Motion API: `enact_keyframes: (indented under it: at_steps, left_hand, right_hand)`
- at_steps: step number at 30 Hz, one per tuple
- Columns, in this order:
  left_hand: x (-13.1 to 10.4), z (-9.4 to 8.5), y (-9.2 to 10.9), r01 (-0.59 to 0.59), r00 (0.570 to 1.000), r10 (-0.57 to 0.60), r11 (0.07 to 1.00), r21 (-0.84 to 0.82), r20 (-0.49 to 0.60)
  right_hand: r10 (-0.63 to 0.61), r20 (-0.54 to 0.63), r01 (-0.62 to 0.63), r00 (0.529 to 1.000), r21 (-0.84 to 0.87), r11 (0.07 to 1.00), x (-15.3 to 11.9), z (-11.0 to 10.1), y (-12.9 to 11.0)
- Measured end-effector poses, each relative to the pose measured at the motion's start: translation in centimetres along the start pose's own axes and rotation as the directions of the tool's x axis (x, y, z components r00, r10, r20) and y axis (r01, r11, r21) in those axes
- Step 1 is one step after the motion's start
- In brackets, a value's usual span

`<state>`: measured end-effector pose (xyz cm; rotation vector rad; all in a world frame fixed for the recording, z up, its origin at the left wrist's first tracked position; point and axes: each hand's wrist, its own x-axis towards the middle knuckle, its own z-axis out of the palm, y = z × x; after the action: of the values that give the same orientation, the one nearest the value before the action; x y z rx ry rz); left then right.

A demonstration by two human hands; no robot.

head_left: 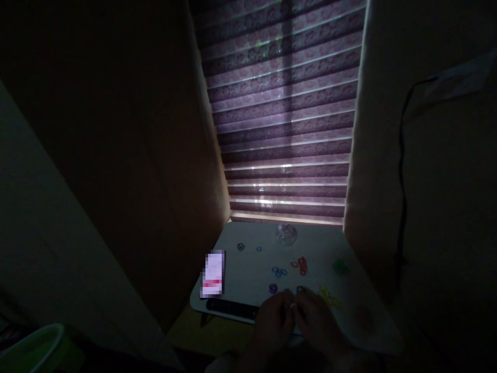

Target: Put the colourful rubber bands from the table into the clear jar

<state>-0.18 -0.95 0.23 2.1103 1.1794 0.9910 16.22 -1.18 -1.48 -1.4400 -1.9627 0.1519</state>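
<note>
In the dim light, my left hand [274, 316] and my right hand [318, 317] meet above the near edge of a white tabletop [240, 277]. Fingers on both are closed in a pinch. Between the fingertips shows a small pale band [293, 305], partly hidden by them. Just beyond lie purple bands [273, 288] and a dark ring [300, 289], close to my right fingers. Yellow bands [329, 295] are spread beside my right hand. Farther back are blue bands [279, 272], red bands [302, 266] and a blurry green cluster [341, 267].
A clear rounded container [286, 235] stands at the table's back, below a pleated blind [287, 129]. A phone [213, 273] lies at left, near a black slot [232, 307]. Walls flank both sides. A green tub [42, 349] is at lower left; a cable [402, 171] hangs right.
</note>
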Motion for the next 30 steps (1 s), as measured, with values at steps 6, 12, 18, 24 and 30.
enact_keyframes:
  at_steps: [6, 12, 18, 24, 30]
  left_hand:
    - [0.15, -0.16, 0.17, -0.047, 0.999, 0.047, 0.999, -0.014, 0.024]
    - [0.08, -0.12, 0.20, -0.074, 0.997, 0.074, 0.997, 0.008, 0.004]
    - [0.38, -0.30, 0.37, -0.083, 0.997, 0.083, 0.997, -0.001, 0.007]
    - [0.35, -0.30, 0.30, -0.066, 0.997, 0.066, 0.998, -0.008, 0.027]
    - [0.35, -0.20, 0.30, -0.073, 0.997, 0.074, 0.997, -0.033, 0.027]
  right_hand:
    - [-0.014, 0.026, 0.014, 1.000, 0.001, 1.000, 0.01, -0.21, 0.18]
    - [-0.025, -0.022, 0.025, 0.999, -0.028, 0.999, 0.02, 0.05, 0.26]
    - [-0.060, -0.040, 0.058, 0.997, -0.053, 0.997, 0.11, -0.07, 0.27]
    - [-0.049, -0.053, 0.047, 0.997, -0.052, 0.998, -0.07, 0.34, 0.77]
    - [-0.022, -0.037, 0.022, 0.999, -0.012, 1.000, -0.07, 0.47, 0.70]
